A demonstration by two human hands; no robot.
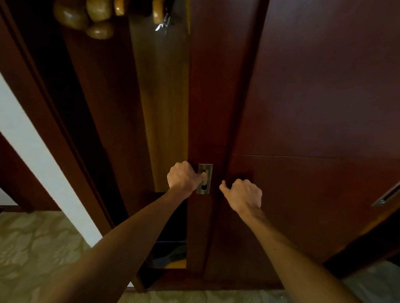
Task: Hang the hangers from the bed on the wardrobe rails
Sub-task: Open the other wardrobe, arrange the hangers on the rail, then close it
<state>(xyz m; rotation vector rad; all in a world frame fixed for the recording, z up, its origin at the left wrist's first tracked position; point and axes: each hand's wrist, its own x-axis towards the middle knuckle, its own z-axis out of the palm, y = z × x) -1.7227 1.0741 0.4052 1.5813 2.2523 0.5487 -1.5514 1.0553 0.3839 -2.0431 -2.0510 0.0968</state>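
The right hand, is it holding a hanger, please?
No, the right hand is curled against the wardrobe door with no hanger in it.

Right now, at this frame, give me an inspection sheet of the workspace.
Surface: patterned carpet; no bed in view.
Job's things: wooden hangers hanging at the top of the open wardrobe section.
Clutter: dark items low inside the wardrobe, unclear.
Grips: left hand has fingers in the recessed door handle; right hand curled at the edge of the neighbouring door, holding nothing visible.
Cables: nothing seen.
Surroundings: second recessed handle far right; pale wall left.
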